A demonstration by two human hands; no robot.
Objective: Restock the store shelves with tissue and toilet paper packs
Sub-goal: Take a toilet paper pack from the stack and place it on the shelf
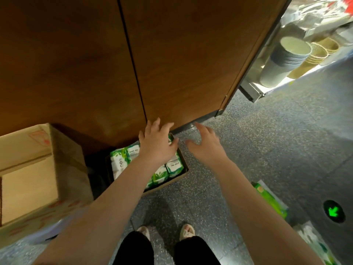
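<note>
A brown wooden panel wall (172, 60) fills the view ahead, split by a dark vertical seam. At my left stands a large open cardboard carton (38, 169); at upper right a lit shelf (267, 90) carries stacked paper cups (282, 60). A green arrow marker (333, 211) glows in the speckled floor (267, 150), and a green pack (271, 197) lies near my right forearm. The low cardboard box (181, 175) sits on the floor against the wall, packed with green-and-white tissue packs (172, 166); printing is too blurred to read. My left hand (157, 144) hovers over the box, fingers spread, possibly touching a pack. My right hand (207, 144) hangs just beside the box, fingers loose, holding nothing.
</note>
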